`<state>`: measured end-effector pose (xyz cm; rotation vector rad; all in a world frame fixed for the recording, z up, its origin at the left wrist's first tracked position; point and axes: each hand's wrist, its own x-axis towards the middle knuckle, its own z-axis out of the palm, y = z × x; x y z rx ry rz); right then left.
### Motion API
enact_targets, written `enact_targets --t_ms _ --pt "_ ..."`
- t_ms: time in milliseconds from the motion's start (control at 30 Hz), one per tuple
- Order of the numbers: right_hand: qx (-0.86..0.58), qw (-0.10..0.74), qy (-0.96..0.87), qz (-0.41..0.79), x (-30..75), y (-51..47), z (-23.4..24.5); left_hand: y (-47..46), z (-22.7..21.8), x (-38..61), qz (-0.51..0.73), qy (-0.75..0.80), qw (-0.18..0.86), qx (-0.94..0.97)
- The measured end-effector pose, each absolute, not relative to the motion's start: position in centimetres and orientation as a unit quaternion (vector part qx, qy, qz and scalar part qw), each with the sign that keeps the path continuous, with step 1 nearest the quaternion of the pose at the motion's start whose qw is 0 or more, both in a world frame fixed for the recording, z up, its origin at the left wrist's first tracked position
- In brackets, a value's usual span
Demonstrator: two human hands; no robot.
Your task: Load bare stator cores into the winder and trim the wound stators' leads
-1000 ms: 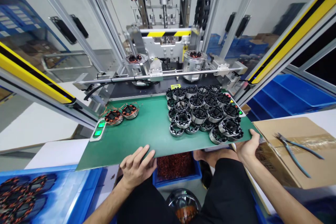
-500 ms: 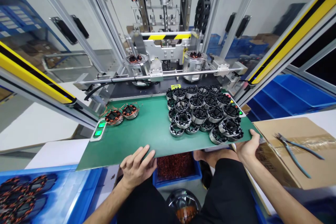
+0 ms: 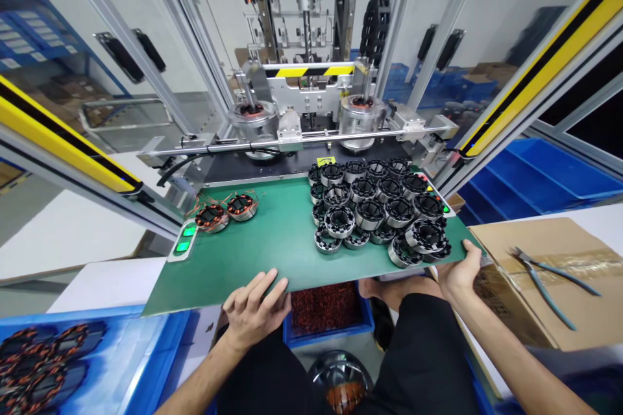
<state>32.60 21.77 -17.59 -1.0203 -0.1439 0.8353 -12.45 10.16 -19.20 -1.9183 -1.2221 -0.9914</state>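
Observation:
My left hand rests on the front edge of the green tabletop, its fingers laid over the top and holding nothing loose. At the right front corner my right hand grips the tabletop edge, thumb on top; its other fingers are hidden below. Near the right hand stand several bare stator cores, black-lined steel rings partly stacked in layers. Two copper-wound stators with loose wire ends lie at the back left of the tabletop.
Behind the tabletop, a winding machine holds a stator in its left fixture and another in its right fixture. Cutting pliers lie on a cardboard box. A blue tray with wound stators is at left; a bin of copper scraps sits below.
The winding machine's upper parts have shifted slightly at both fixtures, and its black cable chain sits a little lower. Both my hands and the stators on the tabletop have stayed in place.

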Motion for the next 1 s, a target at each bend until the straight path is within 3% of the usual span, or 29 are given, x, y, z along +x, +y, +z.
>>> enact_targets --t_ms 1000 --pt "-0.494 0.777 -0.073 0.383 32.65 21.69 -17.55 10.05 -19.14 -12.48 -0.376 -0.467 0.319 -0.734"
